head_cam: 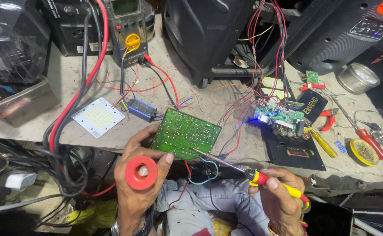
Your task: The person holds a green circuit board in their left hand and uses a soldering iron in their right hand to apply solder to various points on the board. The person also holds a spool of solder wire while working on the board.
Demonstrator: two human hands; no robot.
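We look down at a messy tabletop (pixel 244 153). Near its left edge thick red and black cables (pixel 75 100) run down over the front. Next to them lies a white square light panel (pixel 98 117) with many small yellow dots. A small blue box (pixel 141 109) with thin wires sits just beside it. At the back edge stands a meter with a yellow dial (pixel 130 32).

Our left hand (pixel 141 183) is closed around two things. It holds a red spool (pixel 141 172), and its thumb and fingers pinch the near edge of a green circuit board (pixel 185 133). The board is tilted up over the front edge of the tabletop, with its plain back side facing us.

Our right hand (pixel 281 196) is closed around the red and yellow handle of a soldering iron (pixel 239 168). The thin metal tip touches the lower right part of the green board. We cannot tell which spots on the board are already joined, so we think the joining work is only part way through.

Farther right sits a second small board with a blue glow (pixel 279 117). Near the right edge lie a yellow screwdriver (pixel 323 143), a red screwdriver (pixel 372 142) and a round yellow tin (pixel 363 151).
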